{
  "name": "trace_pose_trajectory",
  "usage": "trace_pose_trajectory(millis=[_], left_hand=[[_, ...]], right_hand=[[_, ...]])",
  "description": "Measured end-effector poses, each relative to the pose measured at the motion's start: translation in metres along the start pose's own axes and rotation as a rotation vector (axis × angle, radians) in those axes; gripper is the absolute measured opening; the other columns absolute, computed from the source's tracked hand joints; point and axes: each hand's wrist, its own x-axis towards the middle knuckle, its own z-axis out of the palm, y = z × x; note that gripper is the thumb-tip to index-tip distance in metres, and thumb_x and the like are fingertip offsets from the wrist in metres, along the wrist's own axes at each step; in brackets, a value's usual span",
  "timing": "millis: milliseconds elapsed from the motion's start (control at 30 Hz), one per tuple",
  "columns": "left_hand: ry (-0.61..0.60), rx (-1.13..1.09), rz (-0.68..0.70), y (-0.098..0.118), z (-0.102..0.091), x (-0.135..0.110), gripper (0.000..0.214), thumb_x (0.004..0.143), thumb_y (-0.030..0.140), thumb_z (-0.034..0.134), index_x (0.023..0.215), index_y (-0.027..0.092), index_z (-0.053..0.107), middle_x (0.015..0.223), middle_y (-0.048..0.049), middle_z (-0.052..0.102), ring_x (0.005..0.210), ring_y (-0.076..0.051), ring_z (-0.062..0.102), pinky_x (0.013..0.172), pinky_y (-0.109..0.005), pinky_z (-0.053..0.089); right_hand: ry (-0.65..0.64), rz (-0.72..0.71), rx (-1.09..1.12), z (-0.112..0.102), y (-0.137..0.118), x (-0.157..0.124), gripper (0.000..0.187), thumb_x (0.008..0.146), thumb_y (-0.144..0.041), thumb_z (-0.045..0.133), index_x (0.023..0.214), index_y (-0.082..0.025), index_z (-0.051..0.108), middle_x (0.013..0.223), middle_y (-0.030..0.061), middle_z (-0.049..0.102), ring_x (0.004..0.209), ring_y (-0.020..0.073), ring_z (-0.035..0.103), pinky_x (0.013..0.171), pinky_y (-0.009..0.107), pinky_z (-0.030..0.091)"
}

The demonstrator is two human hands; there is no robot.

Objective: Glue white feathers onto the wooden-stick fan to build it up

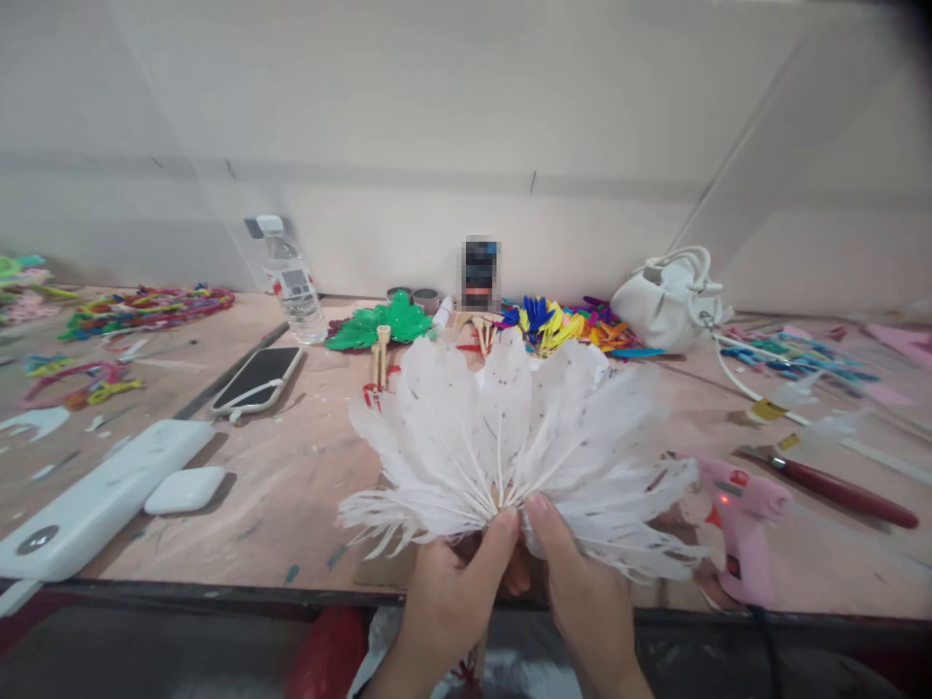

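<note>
A person's two bare hands hold a white feather fan at the center, above the near edge of a pinkish, paint-marked table (pixel 248 534). The left hand (pixel 455 592) and the right hand (pixel 586 592) both grasp the white feather fan (pixel 502 417) at its base, thumbs side by side on top where the quills meet; the other fingers are mostly hidden underneath. The feathers spread upward and out to both sides, the lowest ones frayed and wispy. To the right of the fan stands a pink glue gun (pixel 749 529) with a small red light glowing, and beyond it lies a tool with a dark red handle (pixel 845 485). On the left are a white power bank (pixel 109 500), a small white case (pixel 184 490) just beside it, and a phone (pixel 258 379) lying face up. Along the back, near a pale wall (pixel 408 116), are a bundle of multicolored cords (pixel 152 309), a clear plastic bottle (pixel 293 282) leaning slightly, a shiny green leaf-shaped piece (pixel 385 322), blue, yellow and orange feathers (pixel 557 325), and a white handbag (pixel 666 306). A pixelated patch hides one object at the back.
</note>
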Motion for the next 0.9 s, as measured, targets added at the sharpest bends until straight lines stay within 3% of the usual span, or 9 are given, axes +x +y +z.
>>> trace_pose_trajectory(millis=[100,200,267,367,467,600,733,900], left_hand=[[0.031,0.046,0.002,0.000,-0.001,0.000,0.045,0.079,0.044,0.072,0.044,0.023,0.053,0.042,0.0019,0.053,0.044,-0.014,0.053,0.050,-0.024,0.047],[0.061,0.055,0.013,0.000,-0.002,-0.001,0.042,0.078,0.042,0.070,0.045,0.022,0.054,0.041,0.0043,0.046,0.042,-0.011,0.045,0.048,-0.023,0.042],[0.087,0.047,0.011,0.000,-0.002,-0.003,0.038,0.076,0.042,0.071,0.047,0.021,0.056,0.041,0.0048,0.045,0.041,-0.011,0.043,0.047,-0.023,0.041],[0.118,0.041,-0.014,-0.001,-0.002,-0.004,0.039,0.074,0.041,0.072,0.046,0.022,0.054,0.041,0.0049,0.044,0.041,-0.010,0.041,0.045,-0.023,0.039],[0.117,0.047,-0.023,-0.002,-0.003,-0.006,0.041,0.075,0.042,0.072,0.045,0.022,0.054,0.040,0.0059,0.039,0.040,-0.010,0.038,0.045,-0.024,0.039],[0.103,0.064,-0.021,-0.002,-0.004,-0.006,0.043,0.076,0.044,0.072,0.044,0.022,0.053,0.040,0.0054,0.040,0.040,-0.010,0.039,0.045,-0.024,0.037],[0.107,0.069,-0.012,-0.002,-0.004,-0.007,0.042,0.075,0.044,0.070,0.044,0.021,0.055,0.039,0.0049,0.041,0.040,-0.011,0.040,0.045,-0.024,0.037],[0.106,0.076,-0.009,-0.003,-0.005,-0.007,0.044,0.075,0.045,0.073,0.042,0.021,0.054,0.038,0.0044,0.041,0.039,-0.011,0.040,0.045,-0.024,0.036]], right_hand=[[0.008,-0.057,-0.017,-0.002,0.012,0.006,0.035,0.079,-0.060,0.077,0.083,-0.026,0.083,0.088,0.0052,0.082,0.103,0.0337,0.075,0.104,0.043,0.055],[-0.073,-0.103,-0.021,-0.003,0.020,0.008,0.026,0.081,-0.053,0.078,0.086,-0.028,0.083,0.083,0.0026,0.082,0.093,0.0312,0.076,0.104,0.042,0.054],[-0.137,-0.159,0.000,-0.003,0.020,0.008,0.025,0.083,-0.052,0.077,0.076,-0.028,0.081,0.075,0.0007,0.080,0.083,0.0285,0.076,0.101,0.039,0.056],[-0.210,-0.217,0.029,-0.002,0.014,0.006,0.041,0.088,-0.052,0.072,0.054,-0.029,0.071,0.060,-0.0012,0.074,0.069,0.0248,0.074,0.095,0.035,0.058],[-0.264,-0.235,0.018,-0.001,0.007,0.005,0.049,0.091,-0.049,0.068,0.046,-0.029,0.065,0.054,-0.0020,0.070,0.062,0.0227,0.071,0.089,0.034,0.059],[-0.246,-0.224,0.003,-0.001,0.002,0.004,0.048,0.090,-0.049,0.067,0.046,-0.029,0.064,0.054,-0.0021,0.069,0.060,0.0218,0.069,0.082,0.033,0.059],[-0.191,-0.212,-0.004,0.000,-0.005,-0.001,0.044,0.087,-0.048,0.067,0.049,-0.028,0.065,0.063,-0.0003,0.074,0.071,0.0236,0.072,0.089,0.033,0.057],[-0.147,-0.173,-0.004,0.002,-0.010,-0.004,0.045,0.088,-0.047,0.062,0.048,-0.028,0.059,0.059,-0.0013,0.071,0.069,0.0218,0.070,0.090,0.031,0.054]])
